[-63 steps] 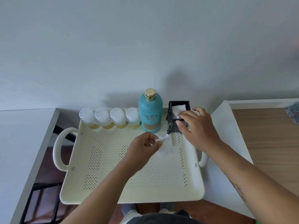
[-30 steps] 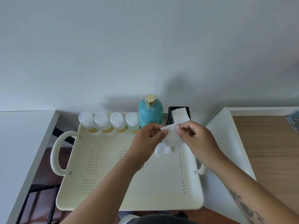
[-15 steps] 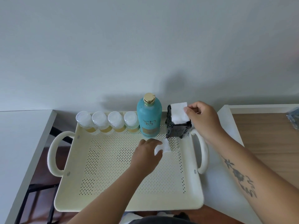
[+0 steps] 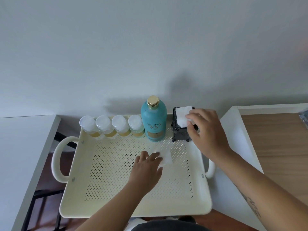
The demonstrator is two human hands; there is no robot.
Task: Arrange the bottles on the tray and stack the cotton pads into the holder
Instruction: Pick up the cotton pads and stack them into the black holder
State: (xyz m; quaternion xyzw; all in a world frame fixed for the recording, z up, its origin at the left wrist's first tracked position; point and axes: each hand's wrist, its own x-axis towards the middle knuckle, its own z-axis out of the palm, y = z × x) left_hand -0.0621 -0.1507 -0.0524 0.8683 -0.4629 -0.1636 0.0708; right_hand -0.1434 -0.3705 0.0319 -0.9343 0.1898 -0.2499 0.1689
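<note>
A cream perforated tray with side handles holds several small clear bottles with yellow liquid in a row along its far edge. A tall teal bottle with a gold cap stands to their right. At the far right corner sits the black holder with white cotton pads in its top. My right hand rests against the holder, fingertips on the top pad. My left hand lies on the tray floor, fingers on a loose white cotton pad.
A white table surface lies to the left, with a dark frame below it. A white and wood-topped table lies to the right. A plain wall rises behind the tray.
My right hand has pushed the pad it held down onto the stack in the holder. My left hand has drawn back slightly along the tray floor, staying on the loose pad.
</note>
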